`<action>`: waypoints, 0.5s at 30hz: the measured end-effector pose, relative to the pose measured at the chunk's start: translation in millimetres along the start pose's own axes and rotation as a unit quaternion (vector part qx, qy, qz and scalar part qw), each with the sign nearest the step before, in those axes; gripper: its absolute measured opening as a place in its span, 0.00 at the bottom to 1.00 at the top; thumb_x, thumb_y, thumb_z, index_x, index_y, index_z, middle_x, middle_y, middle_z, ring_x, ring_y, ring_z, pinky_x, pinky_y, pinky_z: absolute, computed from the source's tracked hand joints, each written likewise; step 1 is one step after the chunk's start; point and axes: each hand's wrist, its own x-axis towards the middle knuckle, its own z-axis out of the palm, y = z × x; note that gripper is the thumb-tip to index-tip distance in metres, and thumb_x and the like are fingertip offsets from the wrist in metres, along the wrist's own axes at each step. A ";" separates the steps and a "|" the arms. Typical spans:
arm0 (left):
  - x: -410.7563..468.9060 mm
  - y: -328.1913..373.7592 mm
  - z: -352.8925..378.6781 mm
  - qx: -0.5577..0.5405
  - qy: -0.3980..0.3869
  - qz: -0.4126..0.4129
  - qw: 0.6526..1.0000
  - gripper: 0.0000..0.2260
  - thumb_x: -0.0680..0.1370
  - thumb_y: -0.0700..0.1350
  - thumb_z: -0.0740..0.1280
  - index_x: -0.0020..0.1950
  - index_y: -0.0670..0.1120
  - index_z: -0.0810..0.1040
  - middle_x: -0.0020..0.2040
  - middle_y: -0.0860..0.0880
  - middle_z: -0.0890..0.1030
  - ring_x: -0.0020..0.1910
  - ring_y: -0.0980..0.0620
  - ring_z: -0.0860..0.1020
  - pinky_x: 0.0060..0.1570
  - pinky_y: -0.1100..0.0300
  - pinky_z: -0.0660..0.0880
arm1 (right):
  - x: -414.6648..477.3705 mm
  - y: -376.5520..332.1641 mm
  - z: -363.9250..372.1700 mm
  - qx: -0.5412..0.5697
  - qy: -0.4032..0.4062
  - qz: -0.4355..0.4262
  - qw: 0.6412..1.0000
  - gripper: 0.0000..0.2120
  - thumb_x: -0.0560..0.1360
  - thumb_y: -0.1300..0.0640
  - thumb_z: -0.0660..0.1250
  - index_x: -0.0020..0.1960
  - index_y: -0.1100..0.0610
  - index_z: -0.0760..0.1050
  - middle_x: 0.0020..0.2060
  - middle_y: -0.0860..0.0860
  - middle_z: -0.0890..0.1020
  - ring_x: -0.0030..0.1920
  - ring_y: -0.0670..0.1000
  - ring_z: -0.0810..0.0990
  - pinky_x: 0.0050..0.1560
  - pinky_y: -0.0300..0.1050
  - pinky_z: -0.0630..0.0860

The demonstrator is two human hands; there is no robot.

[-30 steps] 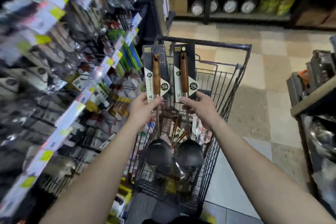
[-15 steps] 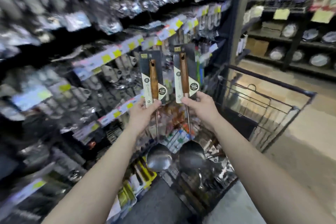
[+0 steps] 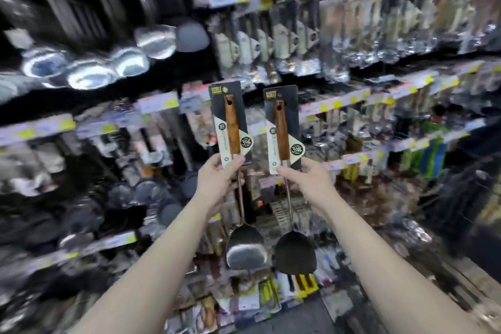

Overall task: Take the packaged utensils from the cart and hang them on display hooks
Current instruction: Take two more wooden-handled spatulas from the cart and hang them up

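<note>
I hold two packaged utensils upright in front of the display wall. My left hand (image 3: pixel 217 179) grips the lower edge of the left packaged spatula (image 3: pixel 230 125), a steel turner with a wooden handle on a dark and cream card. My right hand (image 3: pixel 309 180) grips the same spot on the right packaged spatula (image 3: pixel 283 130). Both metal blades hang below my hands, the left blade (image 3: pixel 245 252) shiny and the right blade (image 3: pixel 295 253) darker. Each card has a hang hole near its top. The cart is out of view.
Rows of display hooks with hanging utensils (image 3: pixel 284 35) fill the wall ahead, blurred by motion. Price-label strips (image 3: pixel 339 103) run across each row. Steel ladles (image 3: pixel 89 73) hang at the upper left. More packaged goods (image 3: pixel 265 293) sit low near the floor.
My view has swung left from the cart to face the display wall squarely. Both hands kept their grip on the spatulas and hold them at about the same height.
</note>
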 end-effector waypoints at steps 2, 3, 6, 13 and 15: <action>-21.6 13.8 -50.1 0.011 0.022 0.013 1.000 0.14 0.76 0.45 0.77 0.59 0.42 0.82 0.48 0.45 0.86 0.44 0.47 0.82 0.46 0.49 0.83 | -12.9 -4.8 45.8 0.001 -0.018 0.004 1.000 0.14 0.72 0.55 0.79 0.55 0.57 0.83 0.45 0.47 0.88 0.44 0.46 0.85 0.43 0.38 0.76; -33.8 21.3 -74.3 0.017 0.033 0.022 0.999 0.15 0.76 0.44 0.77 0.59 0.42 0.82 0.48 0.45 0.86 0.43 0.48 0.82 0.45 0.50 0.83 | -21.0 -10.2 68.7 0.002 -0.038 0.002 0.999 0.13 0.72 0.56 0.78 0.55 0.58 0.82 0.42 0.47 0.88 0.41 0.46 0.85 0.40 0.39 0.77; -72.9 43.5 -140.1 0.020 0.078 0.039 0.996 0.13 0.76 0.42 0.76 0.59 0.42 0.82 0.46 0.47 0.86 0.40 0.50 0.82 0.37 0.57 0.82 | -43.4 -26.1 136.4 0.013 -0.100 0.000 0.995 0.09 0.73 0.59 0.78 0.52 0.58 0.83 0.41 0.47 0.89 0.37 0.46 0.84 0.40 0.40 0.78; -143.9 90.6 -275.9 0.011 0.176 0.057 0.983 0.08 0.77 0.44 0.76 0.54 0.46 0.82 0.41 0.49 0.83 0.38 0.51 0.79 0.42 0.53 0.82 | -80.3 -50.1 282.8 0.038 -0.178 -0.010 0.983 0.05 0.71 0.60 0.79 0.46 0.57 0.85 0.45 0.54 0.89 0.42 0.55 0.84 0.49 0.52 0.80; -158.5 103.9 -308.8 0.012 0.212 0.065 0.975 0.09 0.76 0.45 0.77 0.54 0.45 0.82 0.38 0.50 0.82 0.34 0.51 0.77 0.34 0.59 0.79 | -85.9 -55.9 321.5 0.044 -0.205 -0.016 0.978 0.04 0.72 0.62 0.78 0.46 0.58 0.84 0.45 0.57 0.89 0.40 0.55 0.84 0.45 0.50 0.79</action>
